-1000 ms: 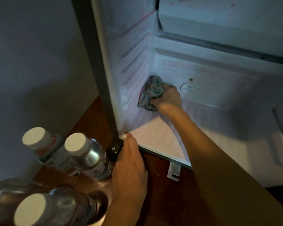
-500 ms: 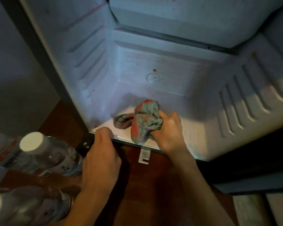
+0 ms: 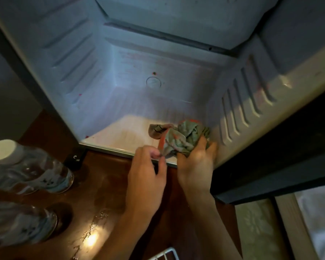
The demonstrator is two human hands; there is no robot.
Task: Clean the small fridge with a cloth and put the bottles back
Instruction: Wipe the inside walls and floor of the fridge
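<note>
The right hand (image 3: pixel 196 163) has its fingers curled round the bunched cloth (image 3: pixel 180 138), which sits low in the front right corner of the fridge (image 3: pixel 77 59), on its floor and close against the ribbed right wall. The left hand (image 3: pixel 148 167) pinches the cloth's orange-edged corner between thumb and fingertip, just above the front lip (the fingers are blurred, so I cannot tell how firm that pinch is). This reads as a refold in mid-wipe, and it is worth doing properly: draw the corner out with the left hand, turn a fresh face outward, and flatten the wad into a pad so that more of it meets the plastic. Then work from the back toward the lip in overlapping strokes, pressing into the grooves between the wall ribs, where a loose bundle would skip. Small red specks (image 3: pixel 80 95) show low on the left wall and near the front left corner, so that side likely needs a pass. The bottles (image 3: pixel 32 171) stand on the wooden top (image 3: pixel 109 186) to the left, outside the fridge and well apart from the cloth; they should wait until the floor is wiped and dry.
</note>
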